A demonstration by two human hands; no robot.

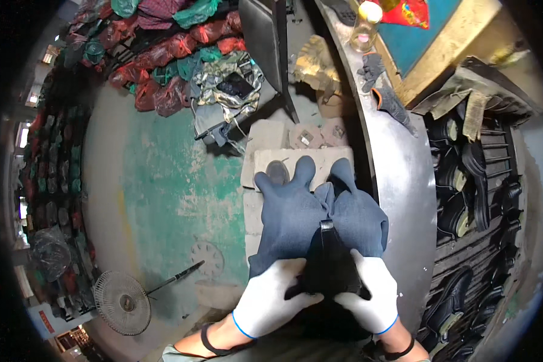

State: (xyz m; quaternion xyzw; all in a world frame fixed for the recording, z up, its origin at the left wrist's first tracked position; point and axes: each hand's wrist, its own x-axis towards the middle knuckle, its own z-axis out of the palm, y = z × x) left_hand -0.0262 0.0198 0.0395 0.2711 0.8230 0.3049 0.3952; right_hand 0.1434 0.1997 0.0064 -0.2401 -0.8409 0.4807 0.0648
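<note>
White-gloved, left hand (274,298) and right hand (373,295) (fingers curled) clasp a black shoe-like piece (330,265) — from both sides.

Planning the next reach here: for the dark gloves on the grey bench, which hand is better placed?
Probably the right hand: it is on the grey bench side, nearer the dark gloves. The left hand is farther across; both hands hold the black piece.
</note>
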